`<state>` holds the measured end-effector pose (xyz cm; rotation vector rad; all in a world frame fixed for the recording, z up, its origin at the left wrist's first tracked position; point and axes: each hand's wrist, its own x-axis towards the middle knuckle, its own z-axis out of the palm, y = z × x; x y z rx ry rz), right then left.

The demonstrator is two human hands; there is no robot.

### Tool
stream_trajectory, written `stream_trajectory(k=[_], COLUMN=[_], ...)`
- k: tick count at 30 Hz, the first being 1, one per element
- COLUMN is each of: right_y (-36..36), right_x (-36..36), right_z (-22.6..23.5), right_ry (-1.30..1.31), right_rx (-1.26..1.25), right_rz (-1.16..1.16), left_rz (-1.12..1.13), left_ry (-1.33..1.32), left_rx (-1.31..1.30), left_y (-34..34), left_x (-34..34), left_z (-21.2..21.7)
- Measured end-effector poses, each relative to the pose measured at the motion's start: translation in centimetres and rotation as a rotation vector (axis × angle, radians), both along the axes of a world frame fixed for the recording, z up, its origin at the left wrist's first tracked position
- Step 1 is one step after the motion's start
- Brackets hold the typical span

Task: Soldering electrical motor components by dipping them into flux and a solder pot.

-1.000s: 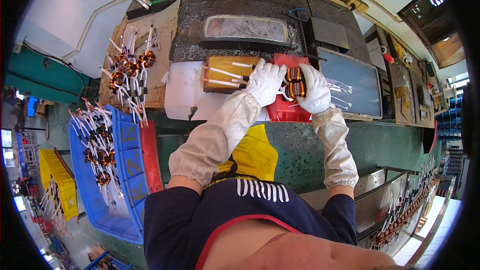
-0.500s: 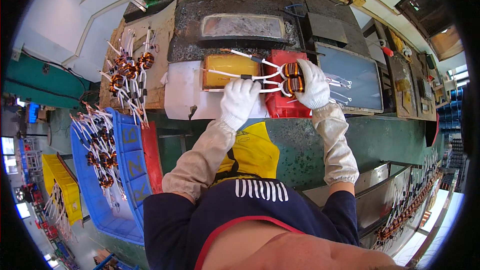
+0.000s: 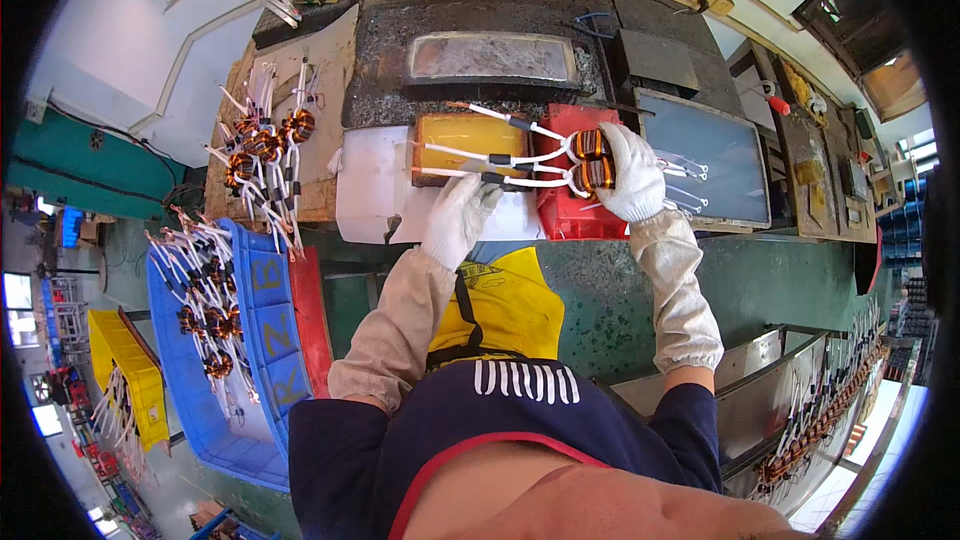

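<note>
My right hand (image 3: 632, 176), in a white glove, is wrapped round the right side of a pair of copper-wound ring coils (image 3: 593, 160). White-sleeved leads (image 3: 460, 153) with black sleeve sections run left from the coils; shorter looped ends stick out beyond my right hand. Just below the lowest lead is my gloved left hand (image 3: 462, 220), its fingers loosely bent and apart, the tips close to that lead. Beneath the leads lies a yellow rectangular block or tray (image 3: 470, 128). A red bin (image 3: 590, 222) sits under the coils.
More coils (image 3: 262, 143) are heaped on the bench at left. A blue crate (image 3: 268, 315) below them holds several more. At the back is a metal-topped rectangular trough (image 3: 490, 57); right of the red bin lies a grey panel (image 3: 705, 160). Coils line a rack (image 3: 815, 430) at lower right.
My left hand has come off the leads, moving down and slightly left and uncovering them. My right hand keeps its hold on the coils, almost in place. The view has shifted slightly.
</note>
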<state>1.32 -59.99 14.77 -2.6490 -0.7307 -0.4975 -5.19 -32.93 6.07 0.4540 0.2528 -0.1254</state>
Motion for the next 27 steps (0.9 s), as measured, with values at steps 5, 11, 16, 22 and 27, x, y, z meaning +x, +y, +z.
stream_trajectory(k=[5,11,16,22,27], right_y=[-0.2,-0.2,0.0,-0.1,0.0], right_x=[0.1,0.1,0.1,0.0,0.2], right_z=[-0.4,-0.7,-0.4,-0.3,-0.2], right_ry=[-0.003,-0.015,-0.047,-0.025,-0.036], right_rx=[0.01,-0.006,-0.006,-0.015,0.01], right_rz=[0.011,0.005,0.006,0.017,0.031], left_rz=[0.004,0.274,0.082,0.113,0.19], left_ry=[-0.037,-0.904,-0.857,-0.846,-1.043], left_rx=[0.145,1.594,2.048,2.303,2.343], left_y=[-0.5,-3.3,-5.4,0.4,0.2], left_x=[0.2,1.4,1.7,4.3,5.8], left_z=[3.4,11.2,11.7,7.4,6.4])
